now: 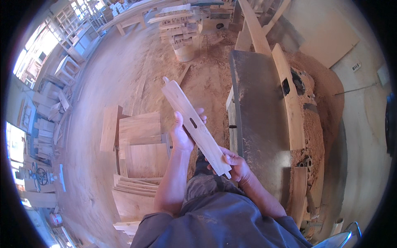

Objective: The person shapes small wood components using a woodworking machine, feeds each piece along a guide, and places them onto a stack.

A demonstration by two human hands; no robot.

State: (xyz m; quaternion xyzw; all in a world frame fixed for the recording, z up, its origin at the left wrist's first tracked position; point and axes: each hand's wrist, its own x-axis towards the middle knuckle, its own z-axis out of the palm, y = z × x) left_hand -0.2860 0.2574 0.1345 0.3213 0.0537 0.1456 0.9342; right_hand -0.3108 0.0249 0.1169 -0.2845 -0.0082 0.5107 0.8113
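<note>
A pale wooden board with a slot cut through its middle and a narrow tongue at each end slants across in front of my body. My left hand is wrapped round its left edge near the middle, thumb up and fingertips showing past the far side. Lower down, my right hand grips the board's near right end, thumb on the top face. The fingers beneath the board are partly hidden.
To the right stands a dark machine table with a wooden fence and sawdust beyond it. Cut wooden panels are stacked at my left. A pile of wood pieces and a bucket stand farther off.
</note>
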